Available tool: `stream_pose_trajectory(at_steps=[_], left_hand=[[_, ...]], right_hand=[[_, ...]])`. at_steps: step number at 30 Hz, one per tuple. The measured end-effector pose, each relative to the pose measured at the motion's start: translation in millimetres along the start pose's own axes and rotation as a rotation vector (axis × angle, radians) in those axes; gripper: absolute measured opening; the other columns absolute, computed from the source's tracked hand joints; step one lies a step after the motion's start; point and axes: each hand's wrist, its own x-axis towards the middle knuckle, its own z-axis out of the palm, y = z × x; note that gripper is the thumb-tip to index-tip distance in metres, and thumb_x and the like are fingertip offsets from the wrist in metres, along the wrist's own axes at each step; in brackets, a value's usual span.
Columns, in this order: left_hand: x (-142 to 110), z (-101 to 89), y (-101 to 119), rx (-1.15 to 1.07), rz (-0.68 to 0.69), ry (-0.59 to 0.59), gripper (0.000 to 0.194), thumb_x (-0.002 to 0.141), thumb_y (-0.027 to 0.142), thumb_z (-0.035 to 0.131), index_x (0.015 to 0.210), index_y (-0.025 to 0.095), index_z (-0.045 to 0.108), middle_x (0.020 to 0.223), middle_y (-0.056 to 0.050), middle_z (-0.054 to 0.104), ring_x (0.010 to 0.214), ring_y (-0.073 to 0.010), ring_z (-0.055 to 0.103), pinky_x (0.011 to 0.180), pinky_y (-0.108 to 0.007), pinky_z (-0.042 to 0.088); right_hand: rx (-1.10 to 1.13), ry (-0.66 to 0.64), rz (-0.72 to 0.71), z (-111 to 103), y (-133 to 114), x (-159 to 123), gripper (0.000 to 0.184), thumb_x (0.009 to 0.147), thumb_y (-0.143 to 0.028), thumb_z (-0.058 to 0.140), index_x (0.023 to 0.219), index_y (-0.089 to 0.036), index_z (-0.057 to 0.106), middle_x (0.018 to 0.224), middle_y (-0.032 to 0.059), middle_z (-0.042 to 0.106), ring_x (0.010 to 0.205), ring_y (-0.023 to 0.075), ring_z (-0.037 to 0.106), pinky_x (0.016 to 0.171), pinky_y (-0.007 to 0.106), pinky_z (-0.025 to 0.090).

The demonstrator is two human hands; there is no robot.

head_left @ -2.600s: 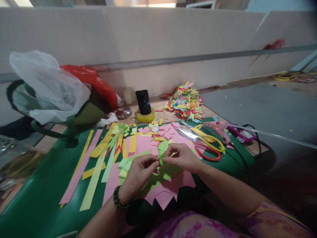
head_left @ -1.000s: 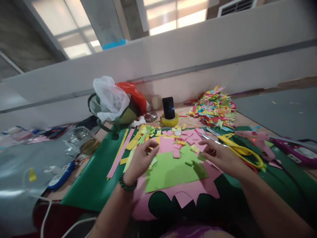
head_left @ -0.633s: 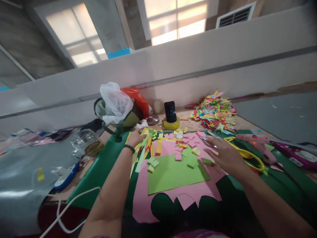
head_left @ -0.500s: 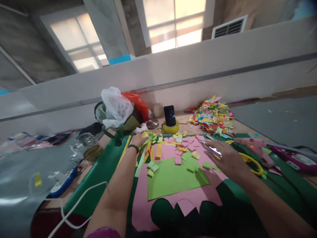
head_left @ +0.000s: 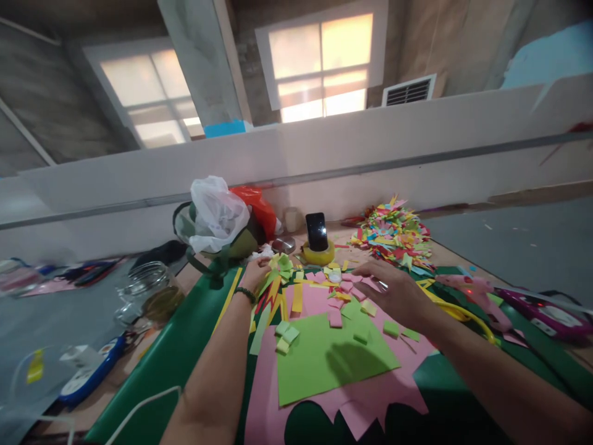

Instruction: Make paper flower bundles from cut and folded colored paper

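My left hand [head_left: 254,274], with a dark beaded bracelet at the wrist, reaches to the far left of the paper. Its fingertips are beside a light green paper flower [head_left: 283,266], and I cannot make out whether they grip it. Over the small folded pink paper pieces [head_left: 346,285], my right hand [head_left: 396,293] is curled around a silver metal tool [head_left: 380,284], mostly hidden by the fingers. Below both hands lies a light green paper sheet [head_left: 319,361] on a larger pink sheet [head_left: 264,395] with cut edges. Yellow paper strips [head_left: 297,298] lie between the hands.
A phone [head_left: 317,232] stands in a yellow tape roll [head_left: 318,253]. Cut paper is heaped [head_left: 393,232] at the back right. To the right are a pink glue gun [head_left: 477,290] and yellow scissors [head_left: 458,312]. Bags [head_left: 217,216] and a glass jar [head_left: 148,287] stand left.
My right hand has moved left and inward over the pink pieces, and less of the silver tool shows. My left hand stays near the green flower. The view has shifted slightly.
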Motion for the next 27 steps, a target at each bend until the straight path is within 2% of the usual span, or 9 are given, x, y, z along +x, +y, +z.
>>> stream_pose_trajectory(at_steps=[3, 8, 11, 13, 16, 18, 22, 25, 27], left_hand=[[-5.2, -10.0, 18.3, -0.114, 0.084, -0.076, 0.042, 0.075, 0.027, 0.072, 0.112, 0.009, 0.065, 0.075, -0.001, 0.063, 0.075, -0.0175, 0.061, 0.072, -0.030, 0.050], [-34.6, -8.8, 57.9, -0.257, 0.325, -0.440, 0.058, 0.064, 0.031, 0.075, 0.118, 0.013, 0.066, 0.073, 0.001, 0.058, 0.067, -0.0128, 0.052, 0.062, -0.024, 0.042], [-55.1, -0.5, 78.9, -0.227, 0.435, -0.586, 0.060, 0.068, 0.035, 0.072, 0.124, 0.014, 0.062, 0.073, 0.001, 0.057, 0.068, -0.0137, 0.053, 0.064, -0.026, 0.043], [-67.8, 4.9, 89.8, -0.170, 0.520, -0.429, 0.055, 0.071, 0.034, 0.068, 0.122, 0.016, 0.062, 0.076, 0.000, 0.060, 0.073, -0.0160, 0.056, 0.071, -0.029, 0.045], [-86.9, 10.7, 101.4, -0.060, 0.657, 0.181, 0.032, 0.075, 0.035, 0.062, 0.102, 0.019, 0.067, 0.083, -0.004, 0.063, 0.081, -0.0187, 0.057, 0.078, -0.032, 0.044], [-98.7, 14.3, 106.0, 0.034, 0.669, 0.355, 0.022, 0.079, 0.040, 0.057, 0.079, 0.020, 0.066, 0.068, -0.001, 0.058, 0.067, -0.0169, 0.053, 0.071, -0.030, 0.043], [-108.1, 28.3, 109.1, 0.144, 0.454, -0.055, 0.045, 0.080, 0.055, 0.056, 0.050, 0.021, 0.052, 0.049, 0.000, 0.050, 0.057, -0.0173, 0.051, 0.063, -0.030, 0.040], [-103.3, 45.6, 106.5, -0.229, 0.214, -0.332, 0.044, 0.076, 0.061, 0.060, 0.060, 0.019, 0.062, 0.066, -0.004, 0.065, 0.074, -0.0210, 0.062, 0.072, -0.031, 0.046], [-100.4, 57.8, 102.3, -0.537, 0.005, -0.372, 0.040, 0.068, 0.057, 0.072, 0.072, 0.017, 0.068, 0.078, -0.005, 0.071, 0.083, -0.0218, 0.065, 0.077, -0.032, 0.050]], right_hand=[[0.084, -0.009, 0.054, 8.6, 2.0, 13.7, 0.028, 0.088, -0.041, 0.059, 0.105, -0.019, 0.065, 0.107, 0.0117, 0.069, 0.100, 0.0262, 0.065, 0.088, 0.044, 0.052], [0.222, -0.047, 0.196, 29.2, -7.2, 29.1, 0.063, 0.073, -0.039, 0.074, 0.130, -0.021, 0.054, 0.128, 0.0131, 0.060, 0.120, 0.0295, 0.056, 0.102, 0.049, 0.044], [0.341, -0.149, 0.285, 40.3, -13.2, 30.4, 0.068, 0.068, -0.023, 0.073, 0.132, -0.020, 0.051, 0.117, 0.0095, 0.065, 0.106, 0.0260, 0.062, 0.093, 0.043, 0.049], [0.411, -0.176, 0.363, 44.8, -11.9, 29.3, 0.059, 0.068, -0.017, 0.066, 0.126, -0.019, 0.055, 0.103, 0.0055, 0.068, 0.088, 0.0205, 0.065, 0.079, 0.035, 0.053], [0.542, -0.048, 0.455, 47.3, 0.1, 29.0, 0.050, 0.065, -0.017, 0.064, 0.115, -0.019, 0.059, 0.095, 0.0019, 0.068, 0.077, 0.0166, 0.063, 0.070, 0.030, 0.051], [0.685, 0.087, 0.496, 47.2, 10.9, 30.7, 0.047, 0.062, -0.020, 0.067, 0.109, -0.019, 0.059, 0.092, 0.0011, 0.068, 0.078, 0.0171, 0.063, 0.071, 0.030, 0.051], [0.952, 0.290, 0.547, 48.4, 23.0, 34.4, 0.048, 0.057, -0.027, 0.075, 0.102, -0.020, 0.058, 0.086, 0.0000, 0.069, 0.080, 0.0194, 0.065, 0.073, 0.032, 0.053], [1.090, 0.351, 0.560, 54.6, 19.5, 32.4, 0.050, 0.054, -0.029, 0.079, 0.099, -0.021, 0.058, 0.082, -0.0011, 0.069, 0.077, 0.0192, 0.066, 0.071, 0.032, 0.054], [1.125, 0.319, 0.560, 59.8, 14.0, 28.4, 0.051, 0.055, -0.027, 0.079, 0.101, -0.021, 0.058, 0.083, -0.0013, 0.069, 0.078, 0.0184, 0.066, 0.072, 0.032, 0.054]])
